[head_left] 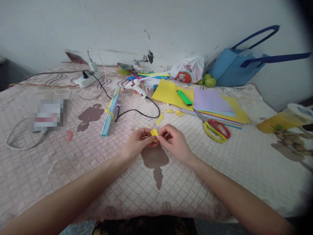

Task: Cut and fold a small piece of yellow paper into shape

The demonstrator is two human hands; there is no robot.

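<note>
Between my two hands, low over the middle of the table, is a small piece of yellow paper [154, 133]. My left hand [138, 142] pinches it from the left, thumb against the fingers. From the right, my right hand [174, 140] pinches its other edge with thumb and forefinger. Just beyond the hands lie a yellow paper strip [160, 118] and several yellow paper scraps [179, 113]. To the left is a light-blue paper roll [110, 111] with a yellow band around it. Red-and-yellow-handled scissors [215, 130] lie to the right.
A white glue gun [136, 87] with a black cord lies behind the hands. A green marker [184, 97] rests on stacked coloured paper [212, 100]. A power strip [88, 79], plastic bag [187, 70], blue bag [234, 67] and tilted yellow drink cup [281, 120] stand around the edges.
</note>
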